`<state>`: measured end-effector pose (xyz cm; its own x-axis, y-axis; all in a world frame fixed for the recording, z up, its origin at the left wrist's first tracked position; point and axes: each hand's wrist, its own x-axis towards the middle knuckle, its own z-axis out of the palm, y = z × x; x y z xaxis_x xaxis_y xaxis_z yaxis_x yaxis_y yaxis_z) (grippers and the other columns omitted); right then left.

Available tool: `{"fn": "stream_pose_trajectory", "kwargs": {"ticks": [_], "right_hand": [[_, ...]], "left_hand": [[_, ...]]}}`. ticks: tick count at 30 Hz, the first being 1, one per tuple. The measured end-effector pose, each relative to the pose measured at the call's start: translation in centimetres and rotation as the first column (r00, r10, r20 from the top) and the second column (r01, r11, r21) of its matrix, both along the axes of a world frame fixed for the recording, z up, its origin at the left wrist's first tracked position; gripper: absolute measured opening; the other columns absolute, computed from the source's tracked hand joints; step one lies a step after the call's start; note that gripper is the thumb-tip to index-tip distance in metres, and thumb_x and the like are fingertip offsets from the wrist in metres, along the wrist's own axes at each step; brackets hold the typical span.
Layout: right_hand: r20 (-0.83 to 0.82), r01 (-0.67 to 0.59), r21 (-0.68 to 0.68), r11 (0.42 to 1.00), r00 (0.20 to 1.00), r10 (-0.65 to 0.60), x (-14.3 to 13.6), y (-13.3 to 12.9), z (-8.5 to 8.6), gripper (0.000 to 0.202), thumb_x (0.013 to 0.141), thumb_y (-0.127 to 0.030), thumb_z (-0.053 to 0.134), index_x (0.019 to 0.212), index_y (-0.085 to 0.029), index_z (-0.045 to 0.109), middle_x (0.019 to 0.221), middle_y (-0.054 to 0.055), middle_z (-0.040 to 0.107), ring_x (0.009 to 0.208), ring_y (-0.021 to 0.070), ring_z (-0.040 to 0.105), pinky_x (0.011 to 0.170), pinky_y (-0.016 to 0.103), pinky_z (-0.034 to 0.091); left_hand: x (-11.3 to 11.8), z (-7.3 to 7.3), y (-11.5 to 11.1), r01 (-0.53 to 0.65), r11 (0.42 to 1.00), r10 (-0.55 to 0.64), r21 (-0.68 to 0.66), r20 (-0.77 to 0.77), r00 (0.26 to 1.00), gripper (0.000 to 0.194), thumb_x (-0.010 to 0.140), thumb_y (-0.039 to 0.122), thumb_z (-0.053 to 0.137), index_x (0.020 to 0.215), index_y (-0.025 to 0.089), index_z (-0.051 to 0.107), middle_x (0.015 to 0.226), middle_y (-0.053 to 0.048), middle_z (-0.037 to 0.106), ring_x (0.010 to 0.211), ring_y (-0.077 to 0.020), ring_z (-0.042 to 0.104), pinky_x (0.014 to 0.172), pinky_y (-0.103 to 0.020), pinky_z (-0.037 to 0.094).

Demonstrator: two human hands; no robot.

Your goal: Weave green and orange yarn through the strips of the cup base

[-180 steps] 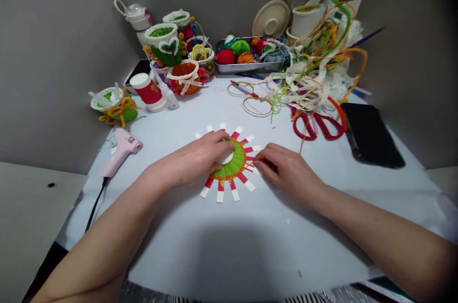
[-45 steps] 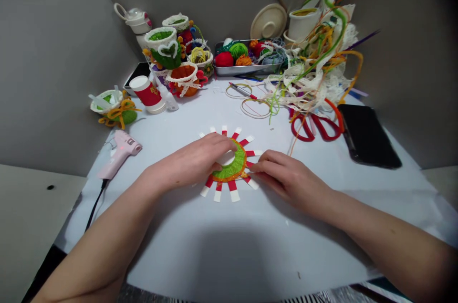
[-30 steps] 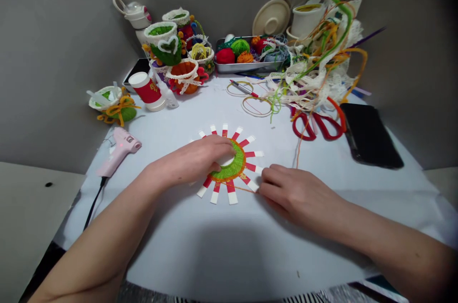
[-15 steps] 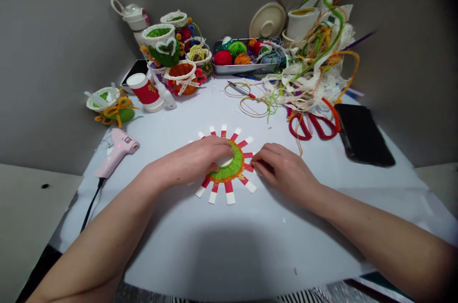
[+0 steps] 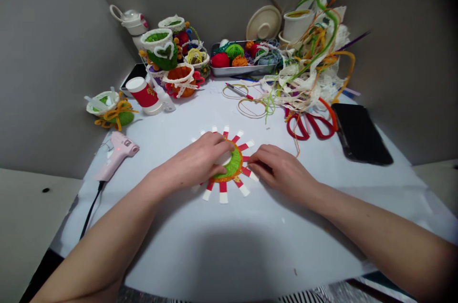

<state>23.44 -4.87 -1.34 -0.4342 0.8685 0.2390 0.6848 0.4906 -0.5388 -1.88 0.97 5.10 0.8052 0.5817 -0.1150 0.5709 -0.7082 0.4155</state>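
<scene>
A paper cup cut into red and white strips lies spread like a sun on the table, with a ring of green yarn wound round its white base and orange yarn along the outer edge. My left hand grips the cup from the left, thumb and fingers curled over the ring and hiding the left strips. On the other side my right hand is closed in a pinch beside the right strips, at the orange yarn; the strand between the fingertips is barely visible.
A pink glue gun lies left, near a red paper cup and yarn-covered cups. Behind stands a metal tray of yarn balls. To the right are red-handled scissors, a lace and yarn pile and a black phone.
The cut cup has turned slightly under my left hand, its strips sitting at new angles. My right hand has shifted a little left with its pinch kept.
</scene>
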Motion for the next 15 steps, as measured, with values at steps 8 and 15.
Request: {"fn": "stream_pose_trajectory", "kwargs": {"ticks": [8,15], "right_hand": [[-0.039,-0.225,0.102,0.969,0.972,0.230,0.7,-0.8,1.9,0.021,0.106,-0.017,0.049,0.100,-0.017,0.069,0.092,0.007,0.066,0.083,0.0175,0.060,0.072,0.029,0.048],[0.201,-0.361,0.080,0.929,0.919,0.340,1.1,-2.4,2.8,0.030,0.106,-0.012,0.045,0.087,-0.015,0.068,0.089,0.008,0.063,0.078,0.0179,0.055,0.066,0.030,0.043]], "left_hand": [[-0.2,-0.1,0.6,0.133,0.989,-0.128,-0.062,0.073,0.989,0.033,0.084,0.005,0.045,0.107,0.018,0.065,0.120,-0.009,0.068,0.114,-0.0263,0.062,0.100,-0.042,0.051],[-0.3,0.2,0.8,0.122,0.986,-0.114,-0.113,0.073,0.991,0.038,0.082,0.006,0.046,0.108,0.021,0.068,0.122,-0.009,0.070,0.119,-0.0267,0.064,0.104,-0.042,0.052]]}}
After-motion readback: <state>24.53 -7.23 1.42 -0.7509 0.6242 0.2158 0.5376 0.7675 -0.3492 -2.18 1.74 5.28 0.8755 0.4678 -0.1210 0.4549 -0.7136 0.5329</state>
